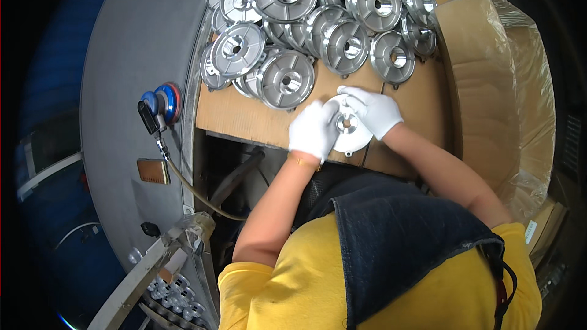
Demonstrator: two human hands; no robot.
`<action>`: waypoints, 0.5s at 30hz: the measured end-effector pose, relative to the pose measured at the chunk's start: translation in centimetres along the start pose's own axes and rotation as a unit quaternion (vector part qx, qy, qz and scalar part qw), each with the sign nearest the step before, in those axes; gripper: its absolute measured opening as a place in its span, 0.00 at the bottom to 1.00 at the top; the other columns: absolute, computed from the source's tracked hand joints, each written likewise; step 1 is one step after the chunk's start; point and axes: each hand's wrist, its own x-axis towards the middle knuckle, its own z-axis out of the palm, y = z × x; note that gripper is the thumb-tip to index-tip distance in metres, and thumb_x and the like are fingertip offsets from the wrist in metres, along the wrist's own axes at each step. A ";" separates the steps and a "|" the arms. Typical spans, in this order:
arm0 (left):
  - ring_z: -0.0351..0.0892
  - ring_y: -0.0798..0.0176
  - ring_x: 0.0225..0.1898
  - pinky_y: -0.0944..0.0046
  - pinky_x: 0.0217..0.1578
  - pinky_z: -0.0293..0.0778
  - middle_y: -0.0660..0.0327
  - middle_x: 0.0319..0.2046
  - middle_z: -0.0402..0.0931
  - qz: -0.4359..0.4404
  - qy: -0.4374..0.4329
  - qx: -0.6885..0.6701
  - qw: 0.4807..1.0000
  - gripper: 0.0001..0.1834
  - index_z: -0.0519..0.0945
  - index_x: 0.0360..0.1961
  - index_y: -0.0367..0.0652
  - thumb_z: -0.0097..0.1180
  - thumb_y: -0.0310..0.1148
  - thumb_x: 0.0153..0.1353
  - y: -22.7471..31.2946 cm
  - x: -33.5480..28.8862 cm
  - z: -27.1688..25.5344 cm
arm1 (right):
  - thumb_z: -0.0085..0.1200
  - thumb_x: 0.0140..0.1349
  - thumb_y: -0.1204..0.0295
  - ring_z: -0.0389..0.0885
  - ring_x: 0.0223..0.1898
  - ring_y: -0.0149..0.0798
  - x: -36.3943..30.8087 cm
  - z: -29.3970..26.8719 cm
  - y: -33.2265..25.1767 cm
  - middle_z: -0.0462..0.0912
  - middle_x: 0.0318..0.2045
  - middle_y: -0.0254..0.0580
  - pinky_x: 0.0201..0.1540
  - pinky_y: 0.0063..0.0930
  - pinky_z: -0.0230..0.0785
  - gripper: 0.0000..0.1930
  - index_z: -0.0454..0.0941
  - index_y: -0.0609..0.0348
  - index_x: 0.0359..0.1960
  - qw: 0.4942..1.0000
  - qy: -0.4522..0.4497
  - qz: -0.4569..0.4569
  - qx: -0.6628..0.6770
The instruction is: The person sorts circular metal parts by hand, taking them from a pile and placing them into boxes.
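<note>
Metal disc (355,139) is held on both sides, the left hand (313,129) curled around its left edge, the right hand (376,111) pinching its upper-right rim.

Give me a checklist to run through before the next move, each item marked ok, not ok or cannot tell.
1. Gloves on: ok; left hand and right hand both wear white ones.
2. Metal disc in both hands: ok; the left is at its left edge, the right at its upper right.
3. Disc's underside checked: cannot tell; it is hidden.
4. Forearms covered: not ok; both are bare.
5. Sander clear of the hands: ok; it rests on the grey surface at left.
6. Piled discs lying singly: not ok; many overlap.
</note>
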 end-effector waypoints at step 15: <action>0.76 0.51 0.30 0.55 0.31 0.72 0.57 0.25 0.73 -0.007 0.027 -0.048 0.998 0.09 0.80 0.35 0.51 0.60 0.29 0.50 -0.1 -1.8 -0.7 | 0.42 0.64 0.52 0.81 0.36 0.45 -0.2 0.2 0.0 0.83 0.36 0.39 0.40 0.36 0.73 0.17 0.77 0.34 0.50 0.999 0.005 0.011 -0.036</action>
